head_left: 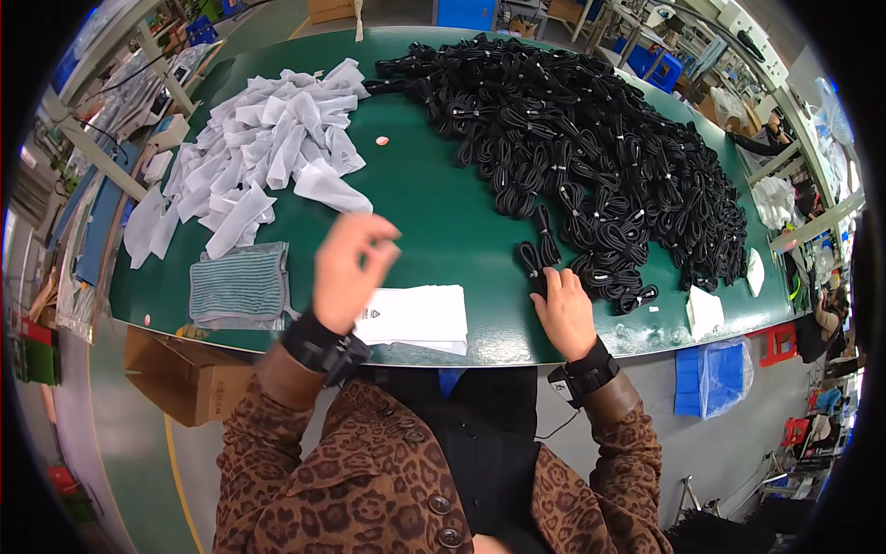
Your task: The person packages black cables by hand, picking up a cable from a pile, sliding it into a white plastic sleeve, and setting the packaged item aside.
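My left hand (349,272) is over the table near its front, slightly blurred. Its fingers are curled with a gap to the thumb, and nothing shows between them. Just beyond lies a white bag (332,189) at the edge of a heap of white bags (268,129). Below the hand is a flat stack of white bags (425,314). My right hand (567,316) has its thumb and fingertips on a coiled black cable (529,259), at the near left edge of a large pile of coiled black cables (591,157).
A grey-green striped cloth in clear plastic (240,284) lies at the front left of the green table (415,203). White scraps (705,312) lie front right. Below the edge are a cardboard box (189,379) and a blue bin (688,380). Metal frames flank the table.
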The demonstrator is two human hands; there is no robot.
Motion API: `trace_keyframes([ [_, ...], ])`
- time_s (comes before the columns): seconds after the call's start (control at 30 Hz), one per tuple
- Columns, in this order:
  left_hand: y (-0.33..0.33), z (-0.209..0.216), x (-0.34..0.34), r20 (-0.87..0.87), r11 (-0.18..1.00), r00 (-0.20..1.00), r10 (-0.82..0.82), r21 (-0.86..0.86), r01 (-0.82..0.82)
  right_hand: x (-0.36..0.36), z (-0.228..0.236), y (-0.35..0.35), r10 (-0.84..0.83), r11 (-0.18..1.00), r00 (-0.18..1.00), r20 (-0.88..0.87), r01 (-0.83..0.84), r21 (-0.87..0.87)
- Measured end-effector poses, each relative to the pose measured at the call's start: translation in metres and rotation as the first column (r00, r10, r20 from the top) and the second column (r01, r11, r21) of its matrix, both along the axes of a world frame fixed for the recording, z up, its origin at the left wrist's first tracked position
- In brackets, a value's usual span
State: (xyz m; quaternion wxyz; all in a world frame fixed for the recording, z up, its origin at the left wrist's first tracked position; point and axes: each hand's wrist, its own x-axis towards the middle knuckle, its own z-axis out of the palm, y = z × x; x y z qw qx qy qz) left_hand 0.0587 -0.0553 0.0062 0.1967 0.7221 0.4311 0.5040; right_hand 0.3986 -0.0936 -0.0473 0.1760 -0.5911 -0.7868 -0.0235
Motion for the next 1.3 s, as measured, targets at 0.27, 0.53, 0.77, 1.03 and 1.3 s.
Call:
trace_keyframes([
  [0.27, -0.042, -0.060, 0.052, -0.316, 0.965, 0.912, -0.263, -0.084, 0.249, -0.010, -0.006, -0.004, 0.048, 0.995, 0.999, -0.024, -0.045, 0.091],
  [0.53, -0.045, -0.068, 0.060, -0.340, 0.980, 0.922, -0.188, -0.134, 0.150, -0.040, 0.019, -0.036, 0.247, 0.969, 0.925, -0.287, -0.237, 0.072],
  [0.77, -0.045, -0.062, 0.058, 0.057, 0.912, 0.982, -0.179, -0.366, 0.188, -0.042, 0.032, -0.045, 0.368, 0.930, 0.915, -0.169, -0.363, 0.061],
  [1.03, -0.047, -0.043, 0.057, -0.167, 0.924, 0.910, -0.380, -0.095, 0.369, -0.048, 0.011, -0.039, 0.017, 0.851, 0.668, -0.744, -0.400, -0.340],
  [1.3, -0.033, -0.025, 0.057, -0.105, 0.951, 0.945, -0.309, -0.065, 0.303, -0.055, 0.034, -0.025, 0.279, 0.876, 0.651, -0.706, -0.473, -0.090],
])
